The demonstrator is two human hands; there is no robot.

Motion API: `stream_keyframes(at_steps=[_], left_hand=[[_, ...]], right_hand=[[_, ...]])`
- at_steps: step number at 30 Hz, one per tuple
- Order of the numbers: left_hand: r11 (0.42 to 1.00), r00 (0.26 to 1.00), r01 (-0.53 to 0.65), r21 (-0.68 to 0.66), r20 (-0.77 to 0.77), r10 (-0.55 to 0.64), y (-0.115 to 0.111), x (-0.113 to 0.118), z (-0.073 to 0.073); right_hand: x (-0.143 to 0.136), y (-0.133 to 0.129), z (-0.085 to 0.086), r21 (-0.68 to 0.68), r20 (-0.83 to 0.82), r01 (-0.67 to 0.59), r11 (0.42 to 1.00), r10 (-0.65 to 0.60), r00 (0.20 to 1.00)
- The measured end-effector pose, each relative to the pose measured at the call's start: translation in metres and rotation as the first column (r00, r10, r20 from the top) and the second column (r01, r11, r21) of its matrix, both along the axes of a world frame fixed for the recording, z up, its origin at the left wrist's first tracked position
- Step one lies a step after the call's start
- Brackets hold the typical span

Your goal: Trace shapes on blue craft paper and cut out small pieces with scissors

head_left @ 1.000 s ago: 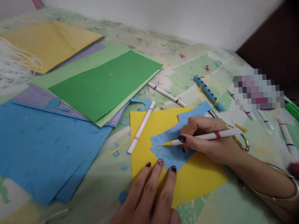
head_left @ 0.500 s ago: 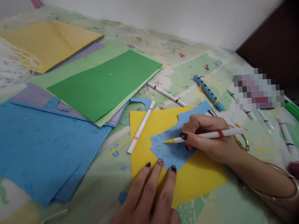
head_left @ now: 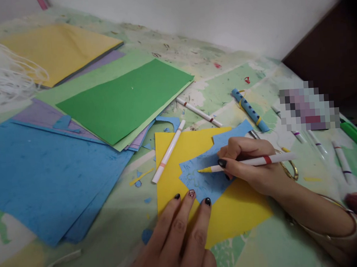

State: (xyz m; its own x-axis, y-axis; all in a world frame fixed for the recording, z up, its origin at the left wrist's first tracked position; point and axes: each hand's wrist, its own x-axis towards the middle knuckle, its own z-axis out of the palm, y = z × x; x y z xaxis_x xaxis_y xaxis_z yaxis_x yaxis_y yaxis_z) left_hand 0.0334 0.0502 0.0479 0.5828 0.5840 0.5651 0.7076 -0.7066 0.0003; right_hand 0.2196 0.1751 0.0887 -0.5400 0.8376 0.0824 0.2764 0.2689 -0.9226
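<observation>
My right hand (head_left: 248,163) is closed around a white marker (head_left: 281,158) with a red band and a yellow tip end. The tip touches a blue paper cutout (head_left: 199,182), on which faint line marks show. Beneath the cutout lies a yellow sheet of paper (head_left: 238,214). Fingers spread, my left hand (head_left: 181,234) presses flat on the yellow sheet, its fingertips at the lower edge of the cutout. Another white marker (head_left: 169,152) rests on the yellow sheet's left side.
Blue sheets (head_left: 48,177), a green sheet (head_left: 128,100) and a yellow stack (head_left: 67,51) lie to the left, beside white string (head_left: 8,75). A rolled blue paper tube (head_left: 249,109) and several markers (head_left: 342,161) are at the right. Paper scraps (head_left: 141,177) dot the patterned tablecloth.
My right hand has shifted slightly right, and the marker tip with it across the blue cutout. My left hand stays in place.
</observation>
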Motion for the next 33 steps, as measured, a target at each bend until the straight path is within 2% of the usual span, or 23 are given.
stream_keyframes(at_steps=[14, 25, 33], left_hand=[[1.000, 1.000, 0.018, 0.001, -0.010, -0.018, -0.0009, 0.0007, -0.0009], [0.999, 0.998, 0.034, 0.014, -0.045, -0.034, 0.0010, -0.0017, 0.0014], [1.000, 1.000, 0.017, 0.001, -0.014, -0.017, -0.0009, -0.0010, 0.0021]], right_hand=[[0.0001, -0.0008, 0.0025, -0.016, 0.009, -0.076, 0.997, 0.076, 0.997], [-0.0005, -0.0002, 0.0018, -0.008, 0.008, -0.044, 0.999, 0.044, 0.999], [0.0026, -0.0002, 0.0037, -0.031, -0.022, -0.053, 0.998, 0.052, 0.998]])
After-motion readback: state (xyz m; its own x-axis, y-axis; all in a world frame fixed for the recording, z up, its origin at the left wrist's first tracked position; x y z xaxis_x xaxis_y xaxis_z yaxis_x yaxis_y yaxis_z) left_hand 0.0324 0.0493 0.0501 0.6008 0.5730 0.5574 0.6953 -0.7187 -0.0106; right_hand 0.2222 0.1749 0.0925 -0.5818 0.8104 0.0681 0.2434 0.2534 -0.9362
